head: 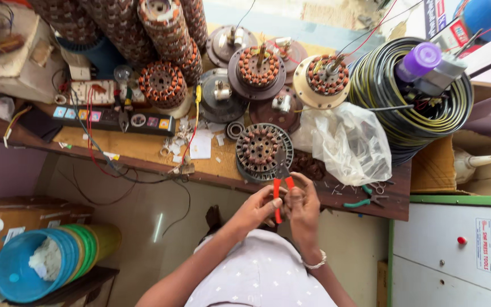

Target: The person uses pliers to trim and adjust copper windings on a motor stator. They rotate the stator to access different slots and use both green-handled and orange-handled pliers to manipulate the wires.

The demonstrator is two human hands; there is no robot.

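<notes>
Red-handled small pliers [279, 190] are held between both hands at the lower middle of the frame, just in front of the edge of the wooden bench [143, 149]. The left hand [258, 207] is closed around one red handle, and the right hand [302, 206] is clenched on the tool from the other side, so the metal nose points up toward the round grey motor stator with copper-brown windings [263, 149]. The stator lies flat at the bench edge, I think because there it is close to the person and the nose of the pliers can reach its rim easily. Whether the nose really touches the stator or only is near it, I cannot tell; the tip is too small.

To the right lies a crumpled clear plastic bag [348, 142], and behind it a big coil of black and yellow cable [404, 108], cut partly by a purple-capped bottle [419, 61]. Green-handled scissors [365, 199] rest near the right hand. Fingertips are mostly hidden behind the handles.
</notes>
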